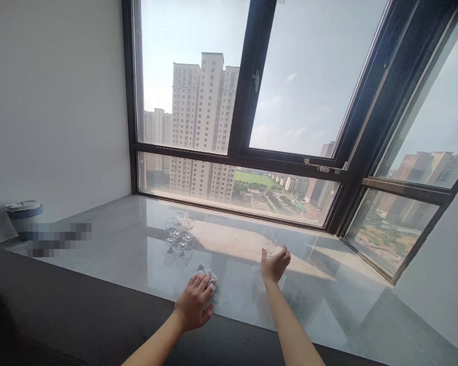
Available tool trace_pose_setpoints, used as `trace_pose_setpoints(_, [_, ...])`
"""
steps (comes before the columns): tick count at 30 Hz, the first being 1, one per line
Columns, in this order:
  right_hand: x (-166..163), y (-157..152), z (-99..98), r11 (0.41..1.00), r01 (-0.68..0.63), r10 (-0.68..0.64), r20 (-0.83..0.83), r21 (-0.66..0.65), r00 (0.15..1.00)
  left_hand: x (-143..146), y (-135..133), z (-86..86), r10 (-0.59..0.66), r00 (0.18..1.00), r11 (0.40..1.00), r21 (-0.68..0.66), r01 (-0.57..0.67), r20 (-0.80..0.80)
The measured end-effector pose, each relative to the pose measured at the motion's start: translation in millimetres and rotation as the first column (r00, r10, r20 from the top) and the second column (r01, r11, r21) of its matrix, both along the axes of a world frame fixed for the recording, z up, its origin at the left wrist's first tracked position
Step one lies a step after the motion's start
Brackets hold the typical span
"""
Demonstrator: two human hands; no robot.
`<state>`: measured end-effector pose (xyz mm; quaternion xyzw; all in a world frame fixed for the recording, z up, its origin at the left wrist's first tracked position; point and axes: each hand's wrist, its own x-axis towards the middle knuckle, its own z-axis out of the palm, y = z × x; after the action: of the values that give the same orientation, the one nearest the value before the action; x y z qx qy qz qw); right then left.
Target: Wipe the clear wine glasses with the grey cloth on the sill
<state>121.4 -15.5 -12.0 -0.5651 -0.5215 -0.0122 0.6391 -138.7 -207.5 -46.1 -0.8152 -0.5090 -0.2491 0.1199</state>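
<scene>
My left hand (194, 301) rests near the front edge of the ledge, its fingers curled over a crumpled pale grey cloth (209, 277). To the right, my right hand (275, 264) has thumb and fingers curved around a clear stemmed glass (270, 246); the hand hides its lower part. Another clear glass bowl (267, 234) shows just behind, faint against the bright surface. Left of centre, beyond the cloth, several stemmed glasses (182, 236) stand upright in a close group.
The glossy tiled ledge (118, 244) mirrors the glasses and the window. A dark window frame (229, 208) borders its far side. At the far left stands a round container (25, 216) with a blue band, by the grey wall (61, 112). The ledge's front edge drops off near me.
</scene>
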Motion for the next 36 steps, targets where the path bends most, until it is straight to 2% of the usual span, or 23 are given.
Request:
trace_pose_setpoints(2, [-20.9, -21.0, -1.6, 0.998, -0.044, 0.042, 0.05, 0.04, 0.998, -0.6, 0.3, -2.6, -0.001, 0.999, 1.0, -0.017, 0.002, 0.037])
trace_pose_setpoints(4, [-50.6, -46.3, -5.5, 0.969, -0.245, 0.245, 0.062, -0.009, 0.967, -0.7, 0.1, -4.4, 0.003, 0.993, 1.0, -0.028, 0.0, 0.12])
trace_pose_setpoints(6, [-85.2, -72.6, -11.8, 0.864, -0.494, 0.498, 0.019, -0.096, 0.867, -0.3, -0.1, -4.2, 0.017, 0.97, 1.0, -0.025, -0.011, 0.244])
trace_pose_setpoints(8, [-118.9, -95.5, -19.3, 0.711, -0.685, 0.694, -0.001, -0.162, 0.72, 0.0, 0.9, -2.6, 0.039, 0.922, 0.999, -0.018, -0.035, 0.384])
trace_pose_setpoints(10, [-145.3, -111.3, -26.5, 0.599, -0.78, 0.789, -0.035, -0.18, 0.614, -1.1, 4.4, -1.2, 0.057, 0.855, 0.998, -0.014, -0.058, 0.515])
trace_pose_setpoints(11, [-154.3, -116.1, -29.7, 0.58, -0.794, 0.798, -0.066, -0.185, 0.599, -2.5, 7.4, -1.2, 0.064, 0.817, 0.998, -0.017, -0.067, 0.573])
trace_pose_setpoints(15, [-161.2, -121.1, -38.1, 0.63, -0.739, 0.737, -0.118, -0.238, 0.666, -12.8, 24.0, -6.3, 0.124, 0.602, 0.989, -0.05, -0.138, 0.788])
trace_pose_setpoints(17, [-152.9, -122.6, -38.6, 0.64, -0.725, 0.739, -0.057, -0.254, 0.672, -17.9, 31.5, -9.1, 0.168, 0.484, 0.979, -0.087, -0.185, 0.859])
trace_pose_setpoints(19, [-143.7, -127.9, -35.5, 0.664, -0.706, 0.735, 0.041, -0.245, 0.677, -20.7, 35.9, -10.0, 0.189, 0.428, 0.974, -0.114, -0.194, 0.884])
trace_pose_setpoints(22, [-137.9, -141.6, -26.5, 0.798, -0.57, 0.602, 0.245, -0.194, 0.76, -21.0, 36.7, -7.2, 0.188, 0.425, 0.975, -0.115, -0.192, 0.886])
trace_pose_setpoints(24, [-141.8, -150.5, -22.3, 0.861, -0.481, 0.508, 0.329, -0.165, 0.796, -20.7, 35.2, -4.3, 0.196, 0.417, 0.971, -0.115, -0.211, 0.887])
trace_pose_setpoints(25, [-145.8, -154.0, -22.0, 0.868, -0.468, 0.495, 0.339, -0.165, 0.8, -20.9, 34.4, -3.3, 0.206, 0.406, 0.967, -0.123, -0.222, 0.89])
trace_pose_setpoints(28, [-160.6, -159.6, -29.1, 0.839, -0.504, 0.544, 0.285, -0.203, 0.789, -22.4, 33.1, -3.9, 0.224, 0.372, 0.959, -0.136, -0.247, 0.901])
trace_pose_setpoints(32, [-174.0, -160.4, -43.2, 0.829, -0.499, 0.553, 0.25, -0.251, 0.795, -24.9, 38.7, -6.3, 0.255, 0.414, 0.948, -0.141, -0.286, 0.874])
trace_pose_setpoints(34, [-175.7, -159.8, -46.3, 0.842, -0.488, 0.536, 0.243, -0.231, 0.809, -30.0, 46.6, -1.8, 0.381, 0.452, 0.901, -0.213, -0.379, 0.807])
trace_pose_setpoints(36, [-175.3, -158.9, -46.6, 0.862, -0.466, 0.502, 0.214, -0.198, 0.838, -40.7, 57.2, 7.3, 0.554, 0.492, 0.812, -0.305, -0.498, 0.671])
